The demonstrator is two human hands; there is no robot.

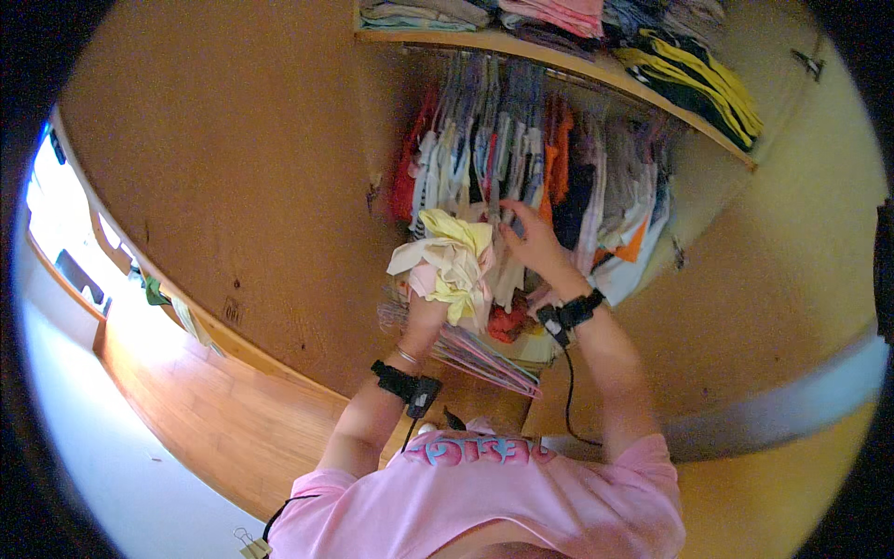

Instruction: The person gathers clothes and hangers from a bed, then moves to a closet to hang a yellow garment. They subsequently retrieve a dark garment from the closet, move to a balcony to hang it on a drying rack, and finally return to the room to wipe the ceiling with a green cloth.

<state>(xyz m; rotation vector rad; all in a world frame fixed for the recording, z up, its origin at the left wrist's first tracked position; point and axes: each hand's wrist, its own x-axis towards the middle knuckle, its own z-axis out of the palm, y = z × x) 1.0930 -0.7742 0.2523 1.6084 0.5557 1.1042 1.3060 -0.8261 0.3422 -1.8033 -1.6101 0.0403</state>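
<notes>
My left hand [424, 316] is closed around a crumpled bundle of pale yellow and cream garments [450, 258], which hides most of its fingers. To the right, my right hand [536, 243] reaches in among the hanging clothes [513, 164], thumb and fingers spread. Its fingertips are at or close to a greyish garment, and I see nothing clearly held. The clothes hang closely packed from a rail inside a wooden wardrobe. Below the bundle lies a group of pink and blue hangers [489, 363].
Above the rail runs a wooden shelf [559, 52] with folded clothes [688, 84] stacked on it. An open wooden door [230, 175] stands at the left, and another wooden panel [754, 314] at the right. Something red [508, 323] lies low in the wardrobe. Cables trail from both wrist straps.
</notes>
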